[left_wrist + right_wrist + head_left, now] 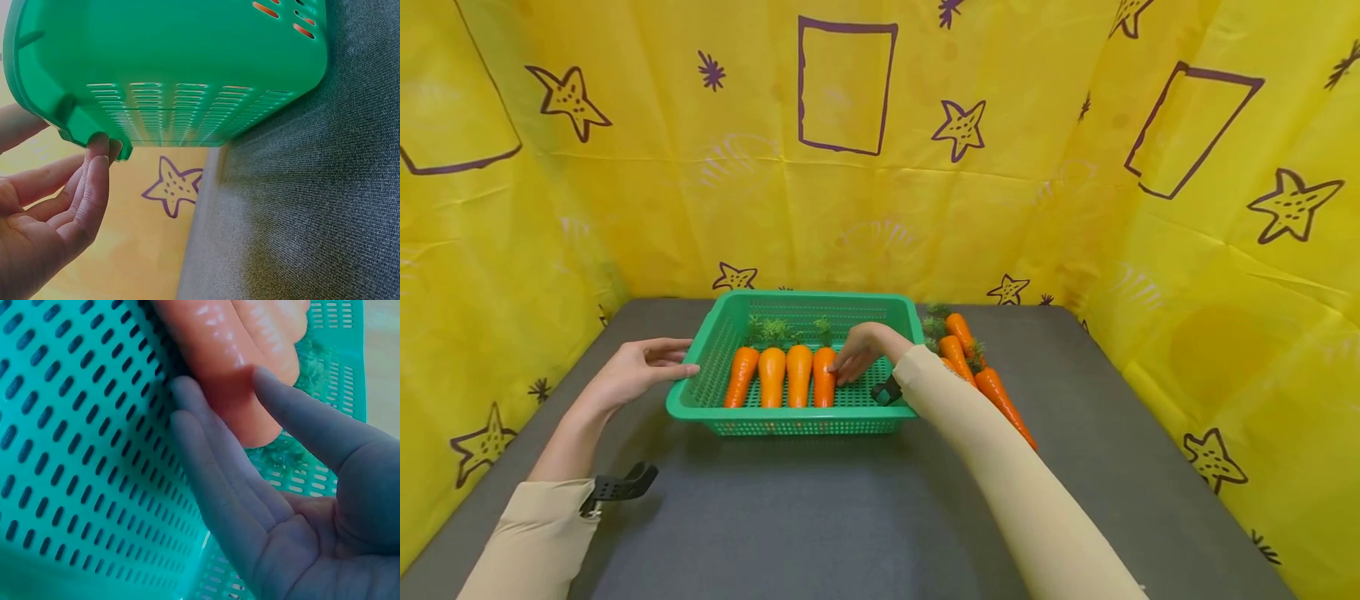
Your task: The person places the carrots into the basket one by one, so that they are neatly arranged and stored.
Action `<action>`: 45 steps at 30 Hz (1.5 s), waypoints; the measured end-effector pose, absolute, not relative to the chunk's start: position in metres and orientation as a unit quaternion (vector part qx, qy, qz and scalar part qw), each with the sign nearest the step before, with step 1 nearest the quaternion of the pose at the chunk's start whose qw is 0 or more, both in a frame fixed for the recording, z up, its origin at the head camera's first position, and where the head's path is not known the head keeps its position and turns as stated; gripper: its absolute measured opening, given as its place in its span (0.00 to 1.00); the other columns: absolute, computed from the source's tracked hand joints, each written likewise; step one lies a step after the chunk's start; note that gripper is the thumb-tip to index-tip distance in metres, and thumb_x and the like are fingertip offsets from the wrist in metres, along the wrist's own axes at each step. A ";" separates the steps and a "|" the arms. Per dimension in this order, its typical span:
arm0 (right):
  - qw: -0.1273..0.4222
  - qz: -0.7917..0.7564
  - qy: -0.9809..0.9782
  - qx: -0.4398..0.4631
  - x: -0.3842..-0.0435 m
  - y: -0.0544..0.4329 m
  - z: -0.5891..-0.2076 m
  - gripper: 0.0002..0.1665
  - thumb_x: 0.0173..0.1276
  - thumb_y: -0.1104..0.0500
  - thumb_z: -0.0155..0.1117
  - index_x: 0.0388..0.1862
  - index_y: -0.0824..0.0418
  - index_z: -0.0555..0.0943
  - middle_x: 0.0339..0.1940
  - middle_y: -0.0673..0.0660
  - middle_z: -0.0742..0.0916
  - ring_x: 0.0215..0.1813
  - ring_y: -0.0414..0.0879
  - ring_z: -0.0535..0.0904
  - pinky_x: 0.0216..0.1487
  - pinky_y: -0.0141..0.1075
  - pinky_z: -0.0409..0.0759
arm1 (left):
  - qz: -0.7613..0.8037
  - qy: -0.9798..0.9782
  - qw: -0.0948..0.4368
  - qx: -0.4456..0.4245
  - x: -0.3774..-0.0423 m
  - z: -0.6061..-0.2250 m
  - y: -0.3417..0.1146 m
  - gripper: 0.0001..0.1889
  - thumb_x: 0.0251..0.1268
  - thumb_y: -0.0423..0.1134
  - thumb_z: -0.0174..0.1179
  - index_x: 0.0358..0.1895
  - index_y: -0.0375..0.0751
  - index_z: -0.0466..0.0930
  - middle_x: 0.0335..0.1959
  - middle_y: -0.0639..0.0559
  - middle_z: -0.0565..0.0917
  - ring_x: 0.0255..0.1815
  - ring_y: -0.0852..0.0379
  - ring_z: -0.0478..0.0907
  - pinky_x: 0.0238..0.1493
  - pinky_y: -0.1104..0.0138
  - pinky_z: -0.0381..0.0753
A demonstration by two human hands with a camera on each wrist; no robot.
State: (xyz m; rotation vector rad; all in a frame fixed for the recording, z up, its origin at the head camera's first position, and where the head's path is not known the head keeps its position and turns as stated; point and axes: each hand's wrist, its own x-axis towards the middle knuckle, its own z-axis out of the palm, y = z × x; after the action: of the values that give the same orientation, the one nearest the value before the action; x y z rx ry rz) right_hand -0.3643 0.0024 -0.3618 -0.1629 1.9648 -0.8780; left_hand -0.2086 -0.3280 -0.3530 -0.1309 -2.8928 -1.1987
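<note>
A green perforated plastic basket point(805, 423) stands on the dark table with several orange carrots point(772, 375) side by side in it, leafy ends to the back. At its left rim, my left hand point(643, 367) holds the edge, fingertips at the rim's underside and the thumb reaching over the top. Inside the basket, my right hand point(865, 350) is at the rightmost carrot point(824, 379). The right wrist view shows the thumb touching that carrot's point(231, 381) upper side. The fingers point(206, 456) lie fairly straight along its flank, near the basket floor.
Several more carrots point(1000, 400) lie in a loose pile on the table point(1097, 467), right of the basket and partly hidden by the right sleeve. A yellow patterned cloth point(850, 225) hangs round the back and sides of the table.
</note>
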 end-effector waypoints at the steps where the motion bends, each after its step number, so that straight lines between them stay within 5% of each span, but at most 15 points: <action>1: 0.471 -0.357 0.804 -0.064 -0.364 0.002 -0.362 0.19 0.65 0.61 0.64 0.53 0.69 0.80 0.49 0.66 0.85 0.52 0.53 0.83 0.56 0.40 0.78 | -0.383 -0.923 0.004 -0.042 -0.209 -0.353 -0.328 0.36 0.59 0.55 0.63 0.65 0.34 0.68 0.53 0.33 0.79 0.46 0.59 0.79 0.44 0.69 0.77; 5: 0.472 -0.358 0.804 -0.049 -0.364 0.006 -0.359 0.36 0.65 0.60 0.64 0.69 0.70 0.63 0.52 0.67 0.84 0.56 0.55 0.81 0.58 0.41 0.76 | -0.383 -0.923 0.004 -0.043 -0.209 -0.353 -0.326 0.36 0.60 0.55 0.63 0.65 0.33 0.68 0.54 0.33 0.78 0.50 0.47 0.78 0.48 0.60 0.78; 10: 0.454 -0.367 0.811 -0.040 -0.366 0.017 -0.350 0.48 0.65 0.58 0.65 0.75 0.67 0.49 0.54 0.69 0.83 0.58 0.56 0.79 0.59 0.42 0.75 | -0.383 -0.923 0.005 -0.044 -0.210 -0.354 -0.326 0.36 0.60 0.55 0.63 0.65 0.33 0.68 0.54 0.32 0.78 0.52 0.42 0.77 0.50 0.56 0.77; 20: 0.390 -0.411 0.817 -0.106 -0.359 0.053 -0.315 0.29 0.66 0.55 0.64 0.61 0.67 0.73 0.59 0.68 0.80 0.59 0.56 0.78 0.61 0.44 0.74 | -0.382 -0.923 0.007 -0.044 -0.207 -0.352 -0.326 0.36 0.60 0.54 0.63 0.65 0.33 0.68 0.54 0.33 0.78 0.49 0.48 0.79 0.51 0.52 0.76; 27: 0.331 -0.409 0.836 -0.154 -0.345 0.082 -0.292 0.28 0.66 0.54 0.63 0.61 0.66 0.74 0.59 0.66 0.80 0.59 0.55 0.78 0.59 0.45 0.75 | -0.380 -0.924 0.007 -0.046 -0.207 -0.353 -0.327 0.36 0.60 0.54 0.62 0.66 0.32 0.67 0.54 0.32 0.78 0.51 0.45 0.78 0.51 0.52 0.76; 35: 0.294 -0.423 0.842 -0.162 -0.335 0.115 -0.277 0.27 0.69 0.55 0.60 0.62 0.68 0.72 0.58 0.69 0.79 0.60 0.58 0.77 0.59 0.47 0.75 | -0.382 -0.923 0.006 -0.048 -0.207 -0.353 -0.328 0.36 0.60 0.54 0.63 0.65 0.33 0.68 0.53 0.33 0.78 0.39 0.76 0.74 0.42 0.72 0.75; 45: 0.263 -0.447 0.846 -0.123 -0.333 0.157 -0.279 0.27 0.69 0.57 0.60 0.62 0.69 0.71 0.58 0.71 0.79 0.58 0.59 0.78 0.58 0.47 0.76 | -0.381 -0.923 0.004 -0.049 -0.208 -0.354 -0.328 0.36 0.60 0.54 0.63 0.65 0.32 0.68 0.53 0.32 0.78 0.41 0.70 0.76 0.43 0.69 0.77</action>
State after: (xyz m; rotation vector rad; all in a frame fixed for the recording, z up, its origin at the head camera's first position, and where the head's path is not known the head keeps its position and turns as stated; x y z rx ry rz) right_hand -0.3326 0.1573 -0.2787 -0.3339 2.2871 -1.2093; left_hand -0.2084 -0.3281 -0.3535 -0.1542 -2.8931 -1.1947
